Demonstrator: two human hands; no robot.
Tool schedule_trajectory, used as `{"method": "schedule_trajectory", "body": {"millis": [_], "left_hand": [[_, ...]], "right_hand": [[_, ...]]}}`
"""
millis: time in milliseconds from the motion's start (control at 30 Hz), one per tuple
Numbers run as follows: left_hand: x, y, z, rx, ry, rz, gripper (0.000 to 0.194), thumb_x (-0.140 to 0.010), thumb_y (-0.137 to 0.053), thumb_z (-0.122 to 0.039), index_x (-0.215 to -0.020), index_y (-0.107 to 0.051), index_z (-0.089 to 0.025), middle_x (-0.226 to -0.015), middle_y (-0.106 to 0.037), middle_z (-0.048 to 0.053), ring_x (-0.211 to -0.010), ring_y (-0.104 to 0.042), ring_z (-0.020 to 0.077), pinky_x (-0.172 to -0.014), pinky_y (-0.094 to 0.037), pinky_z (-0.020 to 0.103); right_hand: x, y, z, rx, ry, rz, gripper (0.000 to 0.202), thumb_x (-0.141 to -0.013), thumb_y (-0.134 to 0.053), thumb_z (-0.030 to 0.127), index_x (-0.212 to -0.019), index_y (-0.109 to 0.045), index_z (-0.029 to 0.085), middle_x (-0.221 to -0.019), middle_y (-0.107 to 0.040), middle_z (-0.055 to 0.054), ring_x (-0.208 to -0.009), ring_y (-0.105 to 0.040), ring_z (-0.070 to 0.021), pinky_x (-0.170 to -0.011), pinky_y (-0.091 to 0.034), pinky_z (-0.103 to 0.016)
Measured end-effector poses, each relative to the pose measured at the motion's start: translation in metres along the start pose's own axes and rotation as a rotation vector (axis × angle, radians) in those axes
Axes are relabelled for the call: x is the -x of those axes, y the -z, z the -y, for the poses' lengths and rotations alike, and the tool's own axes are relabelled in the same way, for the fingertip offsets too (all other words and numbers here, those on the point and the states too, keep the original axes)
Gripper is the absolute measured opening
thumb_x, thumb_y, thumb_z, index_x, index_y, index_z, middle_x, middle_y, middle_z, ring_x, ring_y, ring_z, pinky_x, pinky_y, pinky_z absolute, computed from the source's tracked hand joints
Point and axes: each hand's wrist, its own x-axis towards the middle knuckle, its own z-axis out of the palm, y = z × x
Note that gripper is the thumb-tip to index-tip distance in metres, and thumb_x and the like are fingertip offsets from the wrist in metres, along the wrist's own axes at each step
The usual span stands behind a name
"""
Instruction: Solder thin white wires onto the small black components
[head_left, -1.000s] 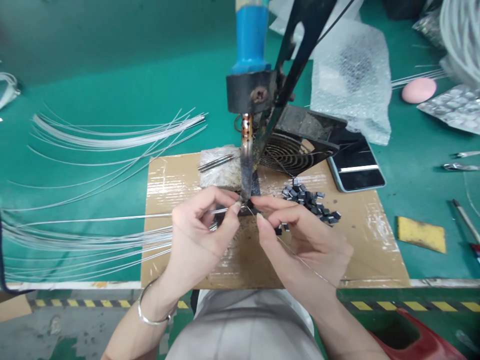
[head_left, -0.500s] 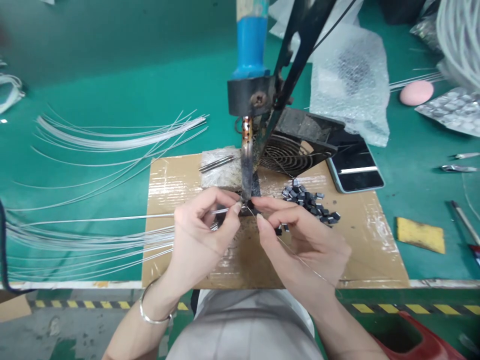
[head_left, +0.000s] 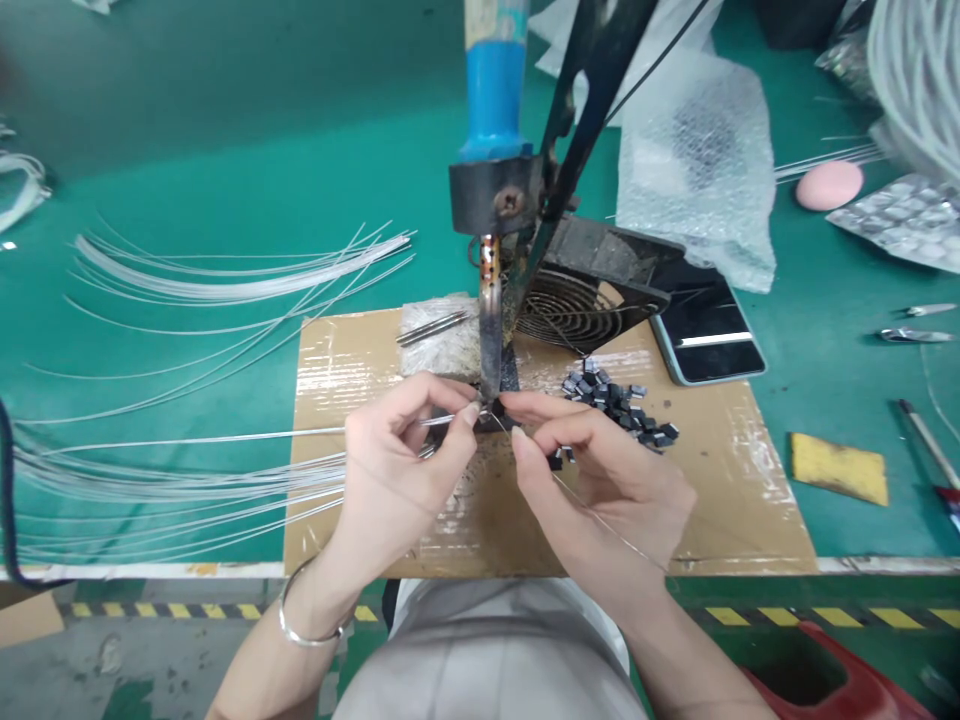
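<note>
Thumb and forefinger of the left hand (head_left: pixel 409 460) are pinched together on a white wire (head_left: pixel 262 435) near the tip of the soldering iron (head_left: pixel 490 345), while the right hand (head_left: pixel 607 470), just beside it, has thumb and fingers closed on a fine metallic strand (head_left: pixel 600 522) whose end points toward that tip. Further white wires (head_left: pixel 240 475) extend left of the grip; black components (head_left: pixel 619 405) lie to its right, and a fan (head_left: pixel 574 310) sits beyond. Cardboard (head_left: pixel 735 490) lies beneath the grip.
</note>
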Motion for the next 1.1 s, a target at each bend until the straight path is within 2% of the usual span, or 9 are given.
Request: {"method": "schedule_trajectory", "body": {"millis": [133, 333, 700, 1100], "left_hand": [[-0.0023, -0.0015, -0.0011, 0.019, 0.004, 0.012, 0.012, -0.079, -0.073, -0.013, -0.069, -0.069, -0.019, -0.079, -0.080, 0.004, -0.071, -0.071, 0.0155, -0.063, -0.053, 0.023], [-0.0008, 0.0003, -0.0002, 0.001, 0.001, 0.015, 0.013, -0.080, -0.072, -0.013, -0.069, -0.069, -0.019, -0.078, -0.080, 0.003, -0.065, -0.066, 0.0139, -0.055, -0.047, 0.023], [0.0003, 0.0000, -0.0005, 0.024, -0.012, 0.000, 0.013, -0.080, -0.074, -0.012, -0.070, -0.070, -0.019, -0.079, -0.079, 0.001, -0.072, -0.071, 0.0124, -0.063, -0.052, 0.019], [0.0002, 0.0003, 0.0024, 0.033, -0.009, 0.008, 0.012, -0.080, -0.073, -0.012, -0.071, -0.071, -0.018, -0.080, -0.079, 0.002, -0.073, -0.072, 0.0131, -0.065, -0.053, 0.019]], "right_hand": [[0.0002, -0.0003, -0.0015, 0.010, -0.010, -0.008, 0.017, -0.093, -0.071, 0.015, -0.083, -0.068, 0.029, -0.114, -0.084, -0.002, -0.105, -0.081, -0.0235, -0.095, -0.064, -0.038], [0.0000, -0.0006, 0.0001, 0.027, -0.003, -0.016, 0.015, -0.092, -0.072, 0.017, -0.083, -0.067, 0.028, -0.111, -0.084, -0.003, -0.102, -0.081, -0.0233, -0.093, -0.065, -0.038], [-0.0003, -0.0016, 0.0019, 0.005, -0.003, -0.020, 0.016, -0.092, -0.073, 0.015, -0.083, -0.070, 0.027, -0.111, -0.084, -0.003, -0.100, -0.081, -0.0229, -0.093, -0.064, -0.037], [0.0001, -0.0021, -0.0016, -0.013, 0.015, -0.027, 0.017, -0.092, -0.075, 0.011, -0.085, -0.071, 0.026, -0.109, -0.084, -0.001, -0.100, -0.081, -0.0196, -0.093, -0.063, -0.031]]}}
